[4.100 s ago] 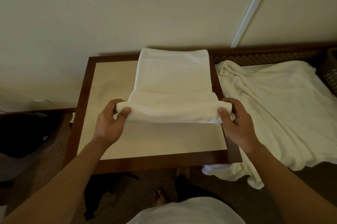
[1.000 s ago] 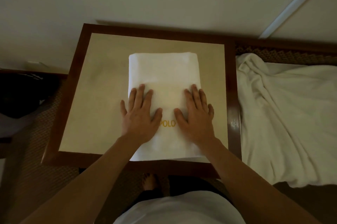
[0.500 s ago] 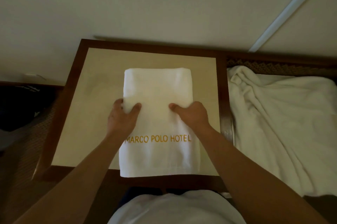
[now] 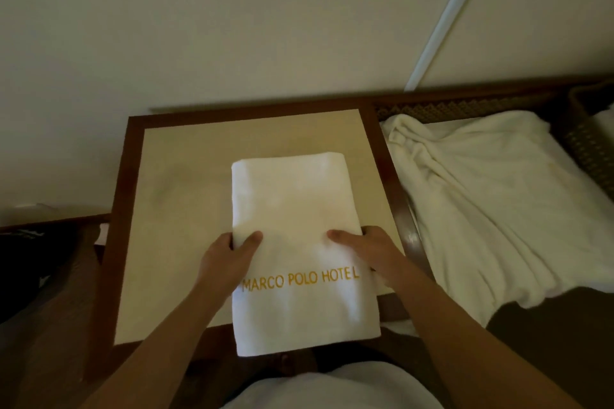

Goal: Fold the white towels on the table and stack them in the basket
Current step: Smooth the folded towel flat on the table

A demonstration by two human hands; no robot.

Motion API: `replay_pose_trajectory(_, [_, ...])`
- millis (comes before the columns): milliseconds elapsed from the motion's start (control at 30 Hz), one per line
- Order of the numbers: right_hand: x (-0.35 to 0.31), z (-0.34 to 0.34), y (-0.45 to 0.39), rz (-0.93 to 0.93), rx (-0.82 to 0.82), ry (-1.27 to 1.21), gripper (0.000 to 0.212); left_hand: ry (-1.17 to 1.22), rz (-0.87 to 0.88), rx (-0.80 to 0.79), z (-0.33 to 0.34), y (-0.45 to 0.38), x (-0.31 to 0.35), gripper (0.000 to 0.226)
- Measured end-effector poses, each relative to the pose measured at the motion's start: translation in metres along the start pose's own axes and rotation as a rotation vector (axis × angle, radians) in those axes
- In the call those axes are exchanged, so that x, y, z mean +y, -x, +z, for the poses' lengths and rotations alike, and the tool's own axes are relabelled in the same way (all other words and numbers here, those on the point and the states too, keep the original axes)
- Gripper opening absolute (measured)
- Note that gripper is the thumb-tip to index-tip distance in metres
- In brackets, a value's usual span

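Fingers of each hand under the folded towel; basket edge-cropped.

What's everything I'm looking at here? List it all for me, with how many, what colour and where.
Folded towel: one, white with gold lettering MARCO POLO HOTEL, on the table, its near end past the table's near edge.
Table: one, beige top with dark brown frame, centre.
Loose towel: at least one, white, crumpled, right of the table.
Basket: one, dark woven, far right edge, only partly in view.
Wall: cream, behind the table.
Left hand: grips the folded towel's left edge, thumb on top.
Right hand: grips its right edge, thumb on top.
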State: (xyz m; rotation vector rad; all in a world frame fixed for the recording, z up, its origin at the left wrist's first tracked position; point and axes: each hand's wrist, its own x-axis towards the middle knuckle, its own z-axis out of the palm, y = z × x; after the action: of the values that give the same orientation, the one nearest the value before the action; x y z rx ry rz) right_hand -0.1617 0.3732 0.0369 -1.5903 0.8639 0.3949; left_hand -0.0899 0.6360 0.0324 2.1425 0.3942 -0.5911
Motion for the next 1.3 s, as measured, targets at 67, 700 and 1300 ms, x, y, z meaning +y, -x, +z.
replay_pose_trajectory(67, [0.011, 0.007, 0.016, -0.021, 0.040, -0.081, 0.035, 0.057, 0.008, -0.080, -0.003, 0.005, -0.001, 0.041])
replay_pose_trajectory(700, [0.131, -0.079, 0.191, -0.183, 0.699, -0.511, 0.025, 0.044, 0.426, -0.617, 0.114, 0.133, 0.058, 0.045])
replay_pose_trajectory(1300, [0.349, -0.359, 0.318, -0.041, 1.089, -0.769, 0.020, -0.185, 0.612, -1.010, 0.466, 0.374, 0.135, 0.037])
